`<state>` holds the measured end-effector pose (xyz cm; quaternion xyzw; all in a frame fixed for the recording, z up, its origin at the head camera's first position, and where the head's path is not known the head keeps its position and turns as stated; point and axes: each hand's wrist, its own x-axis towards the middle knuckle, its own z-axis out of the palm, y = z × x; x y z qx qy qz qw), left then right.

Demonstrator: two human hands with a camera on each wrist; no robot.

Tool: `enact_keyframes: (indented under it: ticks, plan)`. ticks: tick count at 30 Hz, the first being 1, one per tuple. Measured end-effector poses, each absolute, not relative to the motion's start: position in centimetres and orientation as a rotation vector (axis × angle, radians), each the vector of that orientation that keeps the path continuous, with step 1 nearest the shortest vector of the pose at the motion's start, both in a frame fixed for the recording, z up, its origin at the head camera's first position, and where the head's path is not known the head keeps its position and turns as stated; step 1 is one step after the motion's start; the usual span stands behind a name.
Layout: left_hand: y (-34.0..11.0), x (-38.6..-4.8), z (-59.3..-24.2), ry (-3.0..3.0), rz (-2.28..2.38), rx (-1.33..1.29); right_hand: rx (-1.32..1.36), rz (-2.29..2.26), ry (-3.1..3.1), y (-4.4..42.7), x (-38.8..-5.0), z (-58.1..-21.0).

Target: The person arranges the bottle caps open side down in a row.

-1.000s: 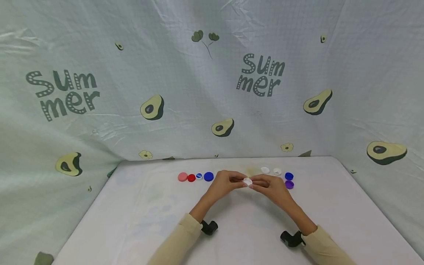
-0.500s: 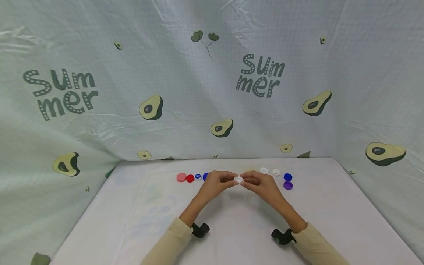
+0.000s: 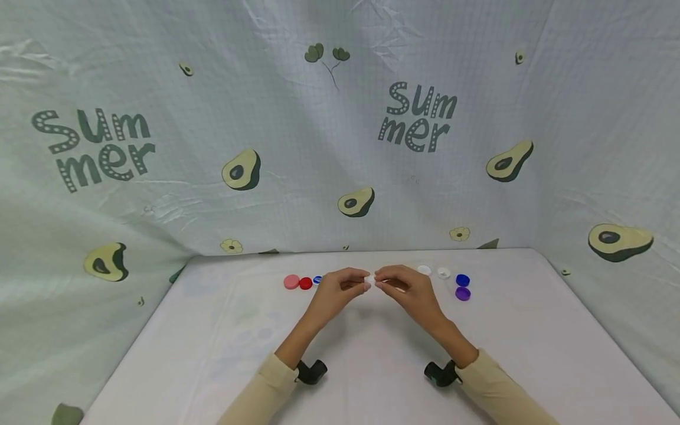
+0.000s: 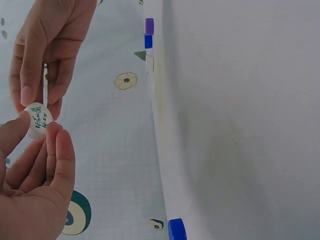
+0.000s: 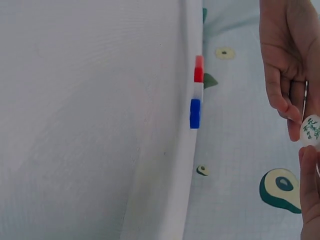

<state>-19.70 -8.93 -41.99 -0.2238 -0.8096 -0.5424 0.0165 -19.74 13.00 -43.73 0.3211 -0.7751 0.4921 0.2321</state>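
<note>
My left hand and right hand meet above the table, and both pinch a small white bottle cap between them. In the left wrist view the cap shows green printing on its flat top, with fingertips of both hands at its edge. The right wrist view shows the same printed face near its right border. Left of my hands lie a pink cap, a red cap and a blue-and-white cap. A dark blue cap, seen in the right wrist view, is hidden behind my left hand in the head view.
Right of my hands lie two white caps, a blue cap and a purple cap. A white cloth covers the table. Behind it hangs a curtain printed with avocados and lettering.
Both hands have moved left with the white cap held between them. My left hand now covers the dark blue cap in the head view. The cap's face has turned away from the head camera.
</note>
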Motion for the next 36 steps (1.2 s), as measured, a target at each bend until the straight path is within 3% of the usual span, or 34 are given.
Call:
enact_keyframes:
  ticks: [17, 36]
  plan:
    - [-10.2, -18.2, -41.0, -2.441, -1.808, -0.704, 1.055, 1.158, -2.115, 11.1, -20.1, -43.3]
    - [-13.4, -19.0, -41.5, -2.295, -1.526, -0.913, 0.973, 1.436, -2.196, 8.7, -19.3, -43.1]
